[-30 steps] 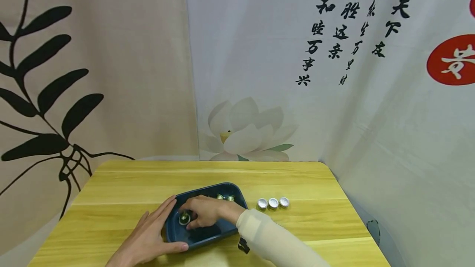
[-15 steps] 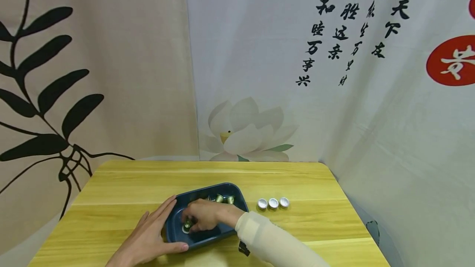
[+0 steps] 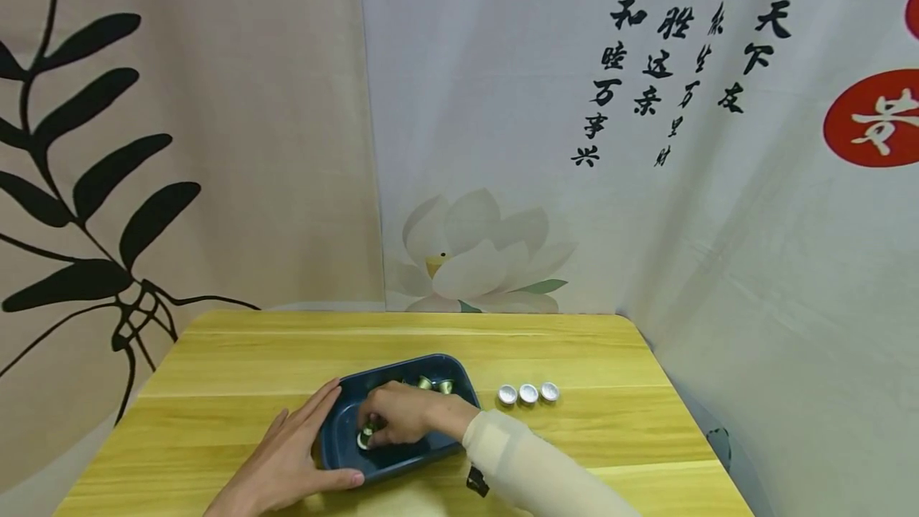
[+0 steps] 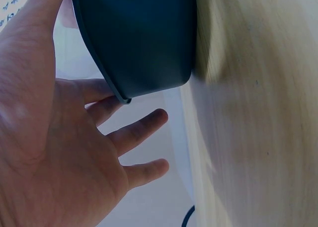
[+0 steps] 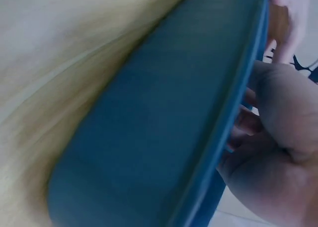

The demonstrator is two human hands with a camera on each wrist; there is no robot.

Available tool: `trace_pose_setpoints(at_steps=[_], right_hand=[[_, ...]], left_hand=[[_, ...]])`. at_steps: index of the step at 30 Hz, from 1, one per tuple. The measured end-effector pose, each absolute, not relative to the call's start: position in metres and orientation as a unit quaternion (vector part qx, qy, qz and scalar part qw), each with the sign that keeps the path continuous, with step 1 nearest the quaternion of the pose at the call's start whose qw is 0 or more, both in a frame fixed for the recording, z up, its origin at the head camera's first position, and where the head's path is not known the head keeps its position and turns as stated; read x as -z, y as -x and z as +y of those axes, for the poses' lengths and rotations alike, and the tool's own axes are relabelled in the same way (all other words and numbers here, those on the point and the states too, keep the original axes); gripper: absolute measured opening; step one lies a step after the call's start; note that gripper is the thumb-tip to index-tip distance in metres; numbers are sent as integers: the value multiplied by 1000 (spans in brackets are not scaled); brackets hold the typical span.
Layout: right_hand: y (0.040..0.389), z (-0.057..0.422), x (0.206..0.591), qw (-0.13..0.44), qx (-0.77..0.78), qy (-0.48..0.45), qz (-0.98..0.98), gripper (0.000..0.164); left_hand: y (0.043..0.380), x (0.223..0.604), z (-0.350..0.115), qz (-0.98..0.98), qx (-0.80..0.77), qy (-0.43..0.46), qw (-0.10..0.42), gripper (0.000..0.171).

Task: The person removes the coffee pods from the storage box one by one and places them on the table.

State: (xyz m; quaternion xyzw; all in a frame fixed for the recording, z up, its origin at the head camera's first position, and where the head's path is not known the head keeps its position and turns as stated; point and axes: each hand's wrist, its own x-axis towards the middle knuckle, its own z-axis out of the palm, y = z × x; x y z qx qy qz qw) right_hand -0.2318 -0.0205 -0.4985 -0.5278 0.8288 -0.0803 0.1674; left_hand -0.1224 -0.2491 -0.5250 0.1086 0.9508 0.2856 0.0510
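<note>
My left hand (image 3: 290, 453) rests against the left end of a dark blue tray (image 3: 420, 465), thumb at the near side and fingers along the far corner. In the left wrist view its fingers (image 4: 141, 132) are straight, and some pass behind the tray's rim. My right hand (image 3: 402, 415) reaches down into the tray and pinches a small green, pale-rimmed coffee capsule (image 3: 367, 435) near the left end. The tray wall hides the capsule in the right wrist view. Gold-green capsules (image 3: 446, 386) lie along the tray's far side, partly behind my right hand.
Three small silver-topped capsules (image 3: 528, 395) stand in a row on the wooden table (image 3: 610, 437), right of the tray. Behind the table hangs a printed cloth (image 3: 488, 102). A black strap piece (image 3: 477, 482) shows below my right sleeve.
My right hand has shifted slightly to the right and nearer inside the tray, and the green capsule in its fingers now tilts. The left hand and tray have stayed put.
</note>
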Motion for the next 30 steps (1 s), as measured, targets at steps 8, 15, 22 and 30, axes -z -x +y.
trace_pose_setpoints(at_steps=[8,15,22,30], right_hand=[[236,-7,491,164,132,500,840,27],[240,7,488,140,180,490,841,28],[242,22,488,132,248,473,835,27],[239,43,485,143,313,442,829,41]], left_hand=[[130,525,-251,954,-273,-105,64,140],[134,525,-253,955,-269,-109,57,142],[134,527,-255,956,-267,-114,41,142],[132,526,-254,954,-274,-115,35,144]])
